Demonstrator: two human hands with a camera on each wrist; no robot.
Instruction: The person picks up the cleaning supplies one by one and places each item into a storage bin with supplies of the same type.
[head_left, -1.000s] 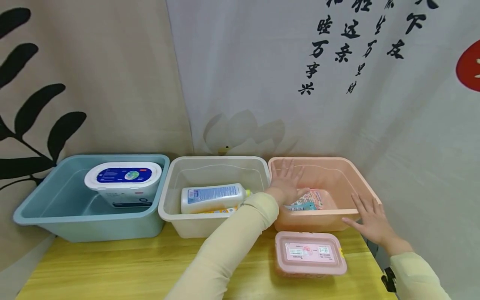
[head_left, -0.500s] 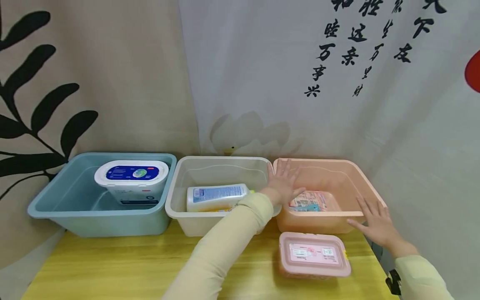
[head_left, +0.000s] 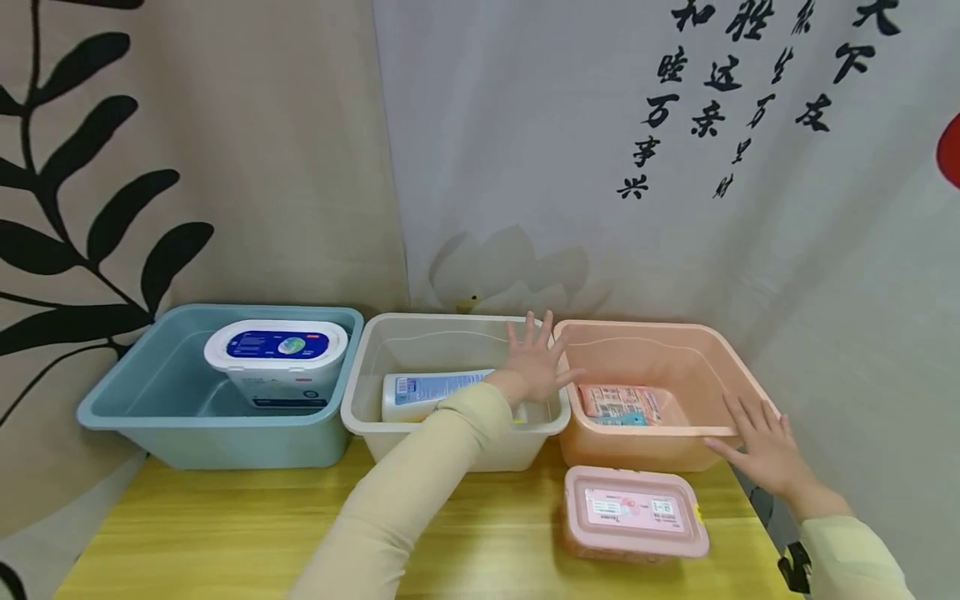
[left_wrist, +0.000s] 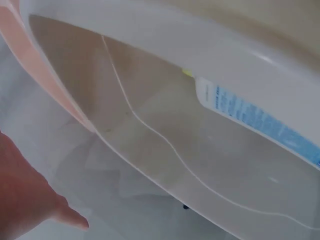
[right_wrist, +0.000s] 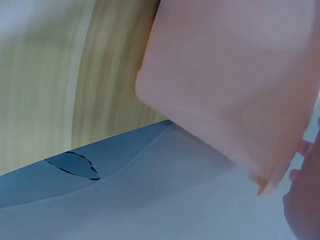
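Note:
My left hand (head_left: 531, 367), fingers spread, hovers over the right end of the white bin (head_left: 442, 450), holding nothing. A white bottle (head_left: 431, 393) with a blue label lies in that bin, partly hidden by my arm. At the right front corner of the peach bin (head_left: 637, 450), my right hand (head_left: 768, 450) has its fingers spread along the rim; whether they touch it I cannot tell. Inside the peach bin lies a printed packet (head_left: 622, 402) with a small blue item (head_left: 621, 418). The left wrist view shows the left hand (left_wrist: 25, 200) beyond the white bin's rim.
A blue bin (head_left: 225, 446) at the left holds a white lidded tub (head_left: 277, 367). A pink lidded box (head_left: 635, 512) sits on the wooden table (head_left: 247, 533) before the peach bin. Behind the bins hangs a printed cloth (head_left: 510, 167).
My left hand has moved left, from the peach bin's left edge to over the white bin. The head view has shifted slightly, and the right hand stays at the peach bin's corner.

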